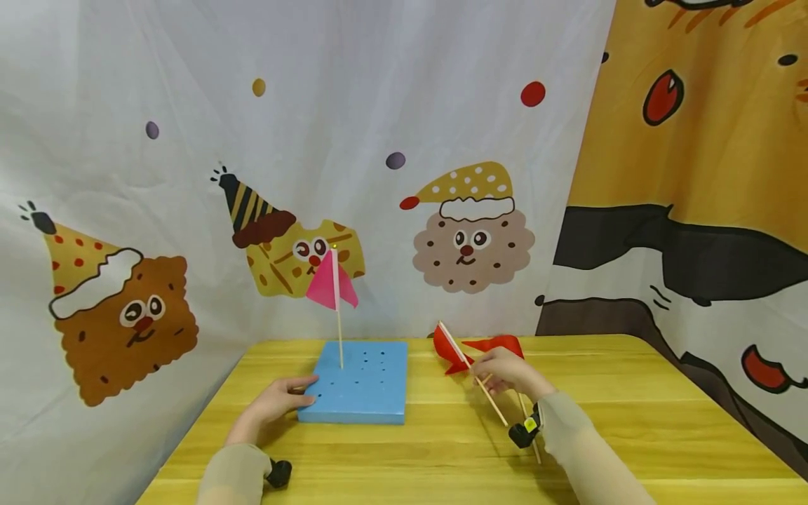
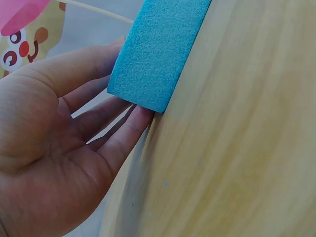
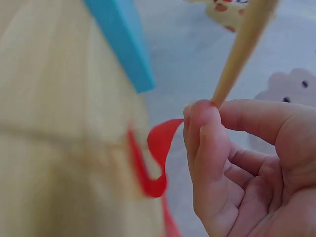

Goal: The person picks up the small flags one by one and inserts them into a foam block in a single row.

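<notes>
My left hand lay flat on the yellow wooden counter, its fingers straight and relaxed, pressed against the near left corner of the blue foam block; they gripped nothing, only touched the block's side, with my thumb along its left edge. The block sat toward the far left of the counter's middle, its top dotted with small holes. A pink flag stood upright in one of the far holes, its thin wooden stick planted in the foam and the cloth hanging at the top, in front of the cartoon-printed curtain that closed off the back of the counter. My right hand was well to the right of the block, lifted just above the counter, and it pinched the stick of a red flag between thumb and curled fingers. That stick was tilted, its flag end up and to the left toward the block, its bare end pointing down and back toward my wrist. The red cloth drooped beside my knuckles, and a second red flag lay on the counter just behind my hand; I could not tell whether the two cloths touched. A second stick showed beneath my right wrist, lying along the counter.
</notes>
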`<state>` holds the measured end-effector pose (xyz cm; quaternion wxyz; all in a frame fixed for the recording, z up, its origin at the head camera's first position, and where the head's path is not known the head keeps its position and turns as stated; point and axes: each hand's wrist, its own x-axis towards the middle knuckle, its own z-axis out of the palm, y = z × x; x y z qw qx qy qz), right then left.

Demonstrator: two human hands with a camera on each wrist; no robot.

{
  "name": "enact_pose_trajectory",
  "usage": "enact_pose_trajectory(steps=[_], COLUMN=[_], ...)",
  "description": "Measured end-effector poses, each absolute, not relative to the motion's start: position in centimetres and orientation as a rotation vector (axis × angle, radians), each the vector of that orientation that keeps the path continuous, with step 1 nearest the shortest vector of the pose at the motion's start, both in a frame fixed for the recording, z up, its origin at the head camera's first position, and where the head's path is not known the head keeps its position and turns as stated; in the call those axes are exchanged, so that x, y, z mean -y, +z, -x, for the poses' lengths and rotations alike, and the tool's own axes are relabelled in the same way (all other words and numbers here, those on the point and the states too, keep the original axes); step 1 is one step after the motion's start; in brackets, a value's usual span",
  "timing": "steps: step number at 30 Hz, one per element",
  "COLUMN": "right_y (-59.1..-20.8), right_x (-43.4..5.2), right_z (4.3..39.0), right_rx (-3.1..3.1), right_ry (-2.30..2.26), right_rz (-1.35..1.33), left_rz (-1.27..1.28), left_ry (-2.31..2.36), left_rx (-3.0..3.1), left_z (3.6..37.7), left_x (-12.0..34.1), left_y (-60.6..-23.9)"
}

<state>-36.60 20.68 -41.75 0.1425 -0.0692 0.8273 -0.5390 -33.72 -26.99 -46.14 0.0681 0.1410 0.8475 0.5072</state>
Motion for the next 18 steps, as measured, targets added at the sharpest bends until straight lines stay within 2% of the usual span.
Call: enact_pose_trajectory(steps=[18], right_y=[-34.0], right_x=[-16.3], right_z=[37.5], right_rx=[-2.419], right_ry=[-1.551], right_rz=[0.473], left_rz=[-0.455], left_ry=[1.534], left_rx=[-2.544], left_z=[33.6], left_x=[26.8], left_y=[-46.2])
